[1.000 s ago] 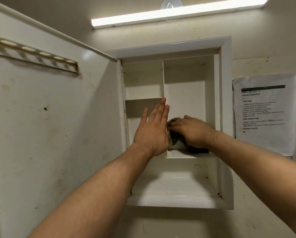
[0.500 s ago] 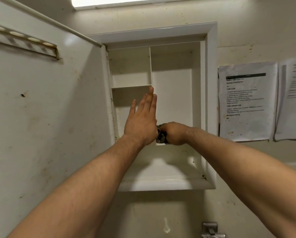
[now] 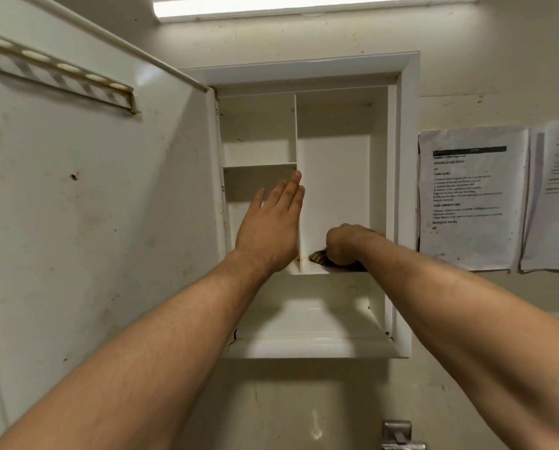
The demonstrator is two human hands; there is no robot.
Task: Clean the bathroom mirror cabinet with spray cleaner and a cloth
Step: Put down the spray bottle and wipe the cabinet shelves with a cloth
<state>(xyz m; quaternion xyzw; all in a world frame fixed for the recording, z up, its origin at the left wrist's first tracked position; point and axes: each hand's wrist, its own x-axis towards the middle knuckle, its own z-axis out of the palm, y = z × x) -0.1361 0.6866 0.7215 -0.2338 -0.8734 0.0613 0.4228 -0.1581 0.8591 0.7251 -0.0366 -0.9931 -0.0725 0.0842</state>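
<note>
Reaching into the open mirror cabinet (image 3: 405,203) with both bare arms, from below. Recessed in the wall, taller than wide, long axis upright, mouth facing the camera. Door (image 3: 93,206) swung out on the left, hinged along the cabinet's left edge, inner face stained and spotted, a slotted rack (image 3: 57,71) fixed near its top.

Split inside by an upright divider (image 3: 296,131): a narrow left column crossed by a short shelf (image 3: 258,164), a wider right column without one. Below both, a cross shelf (image 3: 314,271), then a low open bay down to the bottom ledge (image 3: 310,347).

Left hand (image 3: 268,228) flat and spread, fingers (image 3: 292,193) straight and pointing up, held against the left side of the divider in the left column; gripping nothing. Middle fingertip level with the short shelf.

Right hand (image 3: 346,245) curled into a fist, knuckles up, closed over a dark cloth (image 3: 318,257) and pressing it onto the cross shelf at the foot of the right column. Cloth bunched, mostly hidden under the fist, long axis lying along the shelf, left to right; its free end poking out leftward toward the divider, just beside it, whether touching cannot be told. Pattern of cloth too blurred to make out.

No spray bottle in view.

Strip light (image 3: 304,6) overhead on the wall. Two printed sheets (image 3: 470,203) taped to the wall right of the cabinet, text unreadable. Metal fitting (image 3: 398,433) at the bottom edge.
</note>
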